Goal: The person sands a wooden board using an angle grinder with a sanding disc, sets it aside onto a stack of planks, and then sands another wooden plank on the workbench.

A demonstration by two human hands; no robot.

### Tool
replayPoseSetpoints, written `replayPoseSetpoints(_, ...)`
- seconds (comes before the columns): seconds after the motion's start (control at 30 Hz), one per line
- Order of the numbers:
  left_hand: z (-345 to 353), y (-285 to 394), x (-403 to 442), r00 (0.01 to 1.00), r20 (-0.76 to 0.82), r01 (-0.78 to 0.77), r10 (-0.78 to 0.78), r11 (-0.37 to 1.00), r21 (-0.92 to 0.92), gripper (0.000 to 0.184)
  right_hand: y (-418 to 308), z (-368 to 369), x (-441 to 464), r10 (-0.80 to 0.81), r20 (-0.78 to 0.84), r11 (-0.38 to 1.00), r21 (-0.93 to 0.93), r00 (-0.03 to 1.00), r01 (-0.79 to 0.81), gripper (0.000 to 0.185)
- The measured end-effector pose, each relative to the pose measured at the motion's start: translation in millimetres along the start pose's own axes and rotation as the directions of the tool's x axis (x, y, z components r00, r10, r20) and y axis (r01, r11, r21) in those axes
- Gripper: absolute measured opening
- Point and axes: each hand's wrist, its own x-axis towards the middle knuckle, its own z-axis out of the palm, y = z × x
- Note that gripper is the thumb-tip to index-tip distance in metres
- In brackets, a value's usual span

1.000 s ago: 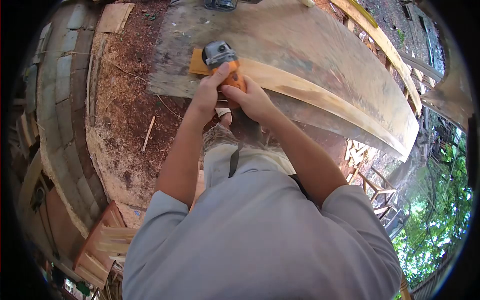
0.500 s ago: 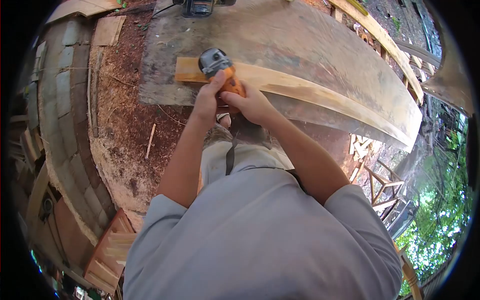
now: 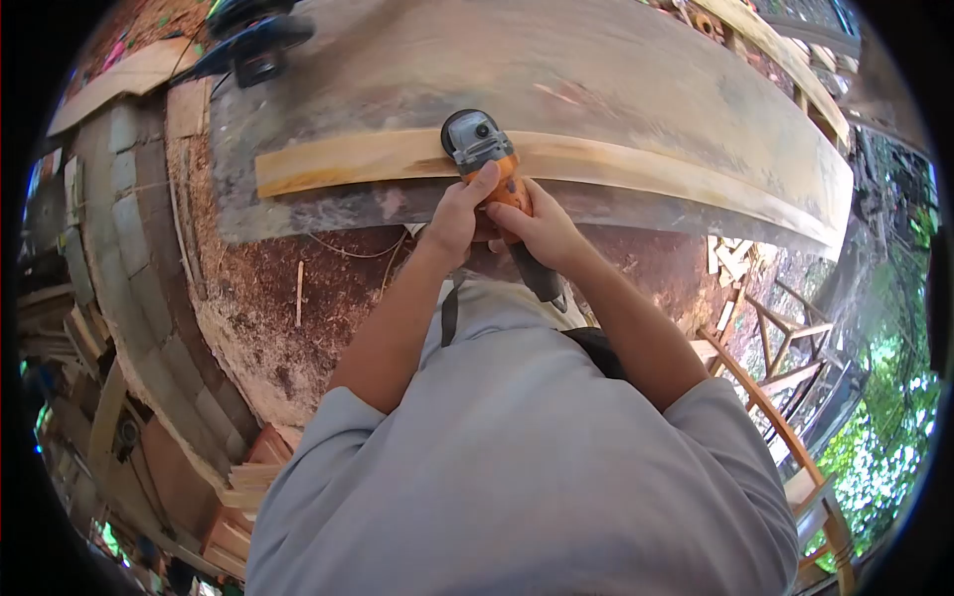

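An orange and grey angle grinder point(image 3: 509, 189) is held in both hands, its round head over a long pale wooden board point(image 3: 358, 161). My left hand point(image 3: 460, 216) is closed round the side of the tool near its head, thumb on top. Around the orange body my right hand point(image 3: 542, 226) is wrapped, also with its thumb on top. The tool's dark rear end points back toward my body. Beneath the board lies a broad, worn tabletop point(image 3: 596, 79). Whether the disc touches the wood cannot be made out.
A dark blue power tool point(image 3: 260, 50) stands at the table's back left. Grey blocks point(image 3: 134, 238) line the left side, beside a thin stick point(image 3: 299, 293) on the reddish ground. Wooden frames point(image 3: 780, 333) stand at the right.
The view has shifted, so the board's left end and the dark blue tool show further left. Both hands keep their hold on the grinder, now further from the board's left end.
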Motion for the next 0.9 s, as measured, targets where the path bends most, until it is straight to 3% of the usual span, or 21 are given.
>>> replayPoseSetpoints(0.17, 52.6, -29.0, 29.9, 0.996, 0.071, 0.053, -0.051, 0.998, -0.017, 0.055, 9.2, -58.8, -30.6, -0.013, -0.054, 0.999, 0.048, 0.998, 0.016, 0.057)
replayPoseSetpoints(0.47, 144.5, -56.1, 70.9, 0.981, 0.147, 0.088, -0.128, 0.964, 0.251, 0.055, 32.9, -139.6, -82.1, -0.007, -0.177, 0.96, 0.274, 0.984, 0.056, 0.048)
replayPoseSetpoints(0.53, 161.5, -62.8, 84.7, 0.95, 0.231, 0.118, -0.21, 0.926, 0.358, 0.051, 43.5, -159.9, -93.5, 0.022, -0.179, 0.953, 0.3, 0.984, 0.033, 0.049)
replayPoseSetpoints(0.6, 175.6, -76.8, 95.4, 0.937, 0.291, 0.094, -0.193, 0.943, 0.32, 0.05, 48.7, -163.0, -107.0, 0.044, -0.253, 0.942, 0.334, 0.966, 0.045, 0.048)
replayPoseSetpoints(0.67, 179.0, -82.9, 98.2, 0.93, 0.33, 0.069, -0.162, 0.959, 0.276, 0.049, 63.5, -162.6, -109.1, 0.05, -0.363, 0.924, 0.372, 0.93, 0.095, 0.046)
replayPoseSetpoints(0.73, 166.5, -80.0, 90.3, 0.964, 0.26, -0.052, -0.053, 0.924, 0.379, 0.045, 60.8, -151.0, -102.4, 0.025, -0.327, 0.932, 0.35, 0.945, 0.096, 0.046)
replayPoseSetpoints(0.87, 106.5, -56.5, 66.2, 0.985, 0.145, 0.026, -0.095, 0.907, 0.42, 0.049, 37.4, -90.8, -74.3, -0.032, -0.268, 0.977, 0.195, 0.963, 0.086, 0.043)
replayPoseSetpoints(0.9, 85.3, -48.1, 54.4, 0.983, 0.147, 0.065, -0.114, 0.951, 0.302, 0.05, 28.1, -71.7, -66.9, -0.057, -0.244, 0.988, 0.125, 0.968, 0.089, 0.042)
